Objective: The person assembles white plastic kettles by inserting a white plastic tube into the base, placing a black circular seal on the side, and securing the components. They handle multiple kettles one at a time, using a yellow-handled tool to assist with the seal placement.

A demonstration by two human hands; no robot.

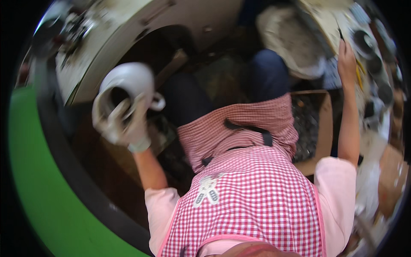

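In my gloved left hand (128, 128) is a white, hollow, rounded vessel (132, 77), slightly blurred. Its round dark opening faces me, and the fingers grip around the rim and partly inside. A small white loop or knob sticks out from its right side. My bare right hand (346, 62) is stretched far up to the right, over the edge of a light worktop (327, 19). Its fingers are closed on a thin pen-like tool (341, 33) with a dark grip and a fine tip. Whether that tool is a brush or a blade cannot be made out.
A pale curved table (98, 47) with an arched cut-out stands ahead on the left. A cardboard box (324, 124) of dark bits sits right of my lap, below a lined container (274, 30). Round dark containers (374, 66) line the right side. A green surface (34, 171) curves along the left.
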